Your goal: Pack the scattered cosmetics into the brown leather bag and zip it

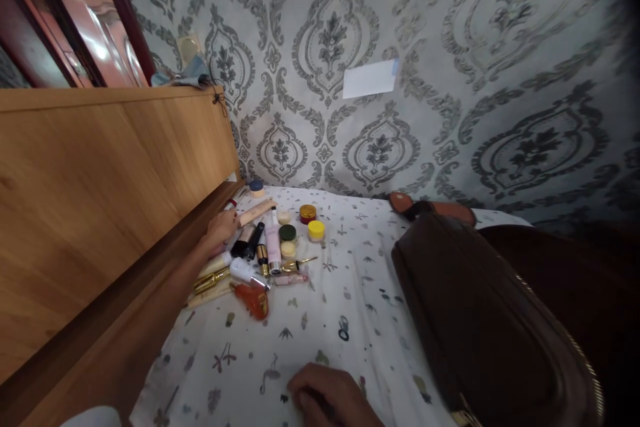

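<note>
My left hand [221, 228] reaches out at the left, closed on one end of a flat pale wooden piece [257, 211]. Right beside it lie a dark tube [255, 240], a pink tube [273, 243] and a white bottle [249, 273]. An orange hair claw [253, 300] rests nearer to me. Small jars stand to the right, one with a yellow lid [316, 230], one dark green [287, 233]. My right hand [327, 392] lies low on the patterned white sheet [300, 353], its fingers curled; whether they hold anything is hidden.
A large dark brown bag [480, 320] with a strap takes up the right side. On the left a wooden panel [115, 193] rises along the sheet. Behind is a patterned wall with a white paper [370, 79].
</note>
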### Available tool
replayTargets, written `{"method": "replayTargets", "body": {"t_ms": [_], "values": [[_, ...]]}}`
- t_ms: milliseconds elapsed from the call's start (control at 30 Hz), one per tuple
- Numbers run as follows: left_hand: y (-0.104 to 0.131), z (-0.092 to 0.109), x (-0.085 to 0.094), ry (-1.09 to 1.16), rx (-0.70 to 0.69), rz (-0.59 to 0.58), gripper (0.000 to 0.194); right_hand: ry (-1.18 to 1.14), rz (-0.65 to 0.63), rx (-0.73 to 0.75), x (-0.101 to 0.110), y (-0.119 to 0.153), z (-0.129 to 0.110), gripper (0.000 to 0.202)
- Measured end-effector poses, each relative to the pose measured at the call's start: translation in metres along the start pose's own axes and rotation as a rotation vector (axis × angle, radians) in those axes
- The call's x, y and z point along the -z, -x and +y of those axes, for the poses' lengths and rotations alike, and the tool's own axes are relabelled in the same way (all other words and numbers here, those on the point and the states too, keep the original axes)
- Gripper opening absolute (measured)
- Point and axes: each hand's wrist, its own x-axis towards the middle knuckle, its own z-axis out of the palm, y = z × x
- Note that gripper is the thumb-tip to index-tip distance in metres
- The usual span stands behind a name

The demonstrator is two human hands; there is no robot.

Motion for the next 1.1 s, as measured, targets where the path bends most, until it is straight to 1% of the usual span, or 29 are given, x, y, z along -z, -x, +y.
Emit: {"method": "replayTargets", "body": {"t_ms": [133,233,333,433,533,600,700,867,967,1100], "values": [[-0.003,0.011,-0.01,0.033,-0.032,0.02,0.036,-0.017,0.039,-0.012,0.0,0.002,-0.003,0.029],[0.005,0.009,-0.01,0.034,-0.063,0.001,0.034,-0.036,0.037,0.003,-0.001,0.001,-0.004,0.031],[0.027,0.002,-0.005,0.012,-0.098,-0.029,0.038,-0.07,0.042,0.014,-0.002,0.0,-0.005,0.03],[0.059,-0.005,-0.001,-0.037,-0.12,-0.03,0.046,-0.09,0.044,0.001,-0.001,0.0,-0.009,0.029],[0.09,-0.011,0.002,-0.08,-0.161,-0.014,0.039,-0.099,0.057,0.002,0.001,0.001,-0.013,0.028],[0.105,-0.014,0.003,-0.096,-0.211,-0.013,0.035,-0.119,0.048,-0.001,0.001,0.002,-0.015,0.027],[0.12,-0.018,0.006,-0.108,-0.285,-0.011,0.036,-0.129,0.043,0.0,0.001,0.002,-0.015,0.025],[0.139,-0.02,0.009,-0.108,-0.372,-0.009,0.027,-0.134,0.05,0.044,-0.001,0.002,-0.014,0.025],[0.15,-0.025,0.012,-0.093,-0.382,0.018,0.029,-0.148,0.044,0.044,-0.001,0.002,-0.014,0.024],[0.157,-0.033,0.02,-0.061,-0.346,0.093,0.036,-0.166,0.031,0.036,0.0,0.003,-0.015,0.022]]}}
